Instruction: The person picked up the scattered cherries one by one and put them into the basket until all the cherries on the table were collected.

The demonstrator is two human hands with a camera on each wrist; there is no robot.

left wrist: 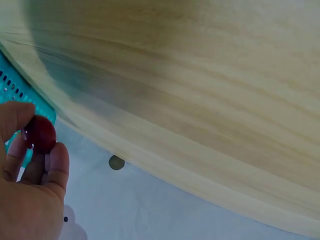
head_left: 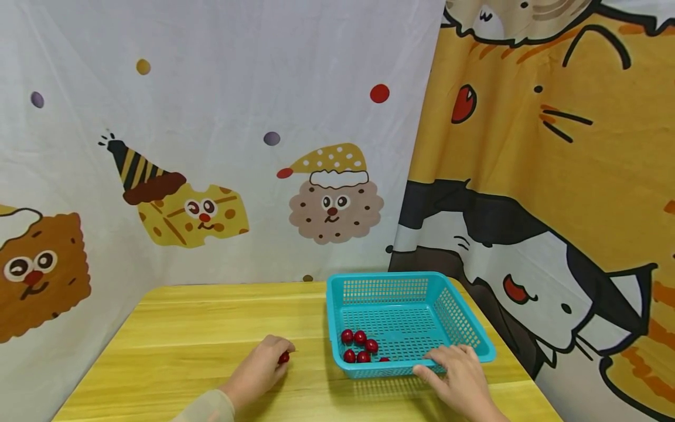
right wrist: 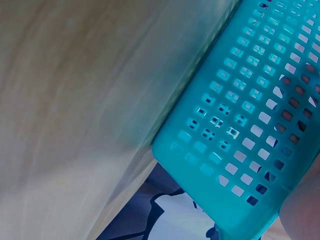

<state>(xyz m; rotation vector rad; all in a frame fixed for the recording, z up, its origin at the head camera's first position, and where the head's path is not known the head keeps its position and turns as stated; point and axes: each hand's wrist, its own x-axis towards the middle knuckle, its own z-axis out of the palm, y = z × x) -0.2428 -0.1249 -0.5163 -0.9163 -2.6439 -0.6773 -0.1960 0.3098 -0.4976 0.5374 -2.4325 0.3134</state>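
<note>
A dark red cherry-like ball [left wrist: 41,134] is pinched between the thumb and fingers of my left hand [head_left: 265,364], above the table left of the basket. The turquoise plastic basket [head_left: 411,370] has perforated walls and stands on the table. Several more glossy red cherries [head_left: 360,337] lie inside it, in the near left part. My right hand [head_left: 457,375] rests on the basket's near rim toward the right, thumb outside and fingers over the edge. In the right wrist view the basket wall [right wrist: 235,125] fills much of the frame, and only a bit of that hand shows.
The yellow wood-grain table [head_left: 211,328] extends left of the basket. Behind it hangs a white cloth [head_left: 221,88] with cartoon food prints. To the right is an orange cloth [head_left: 501,146] with cartoon cats, close to the table's right edge.
</note>
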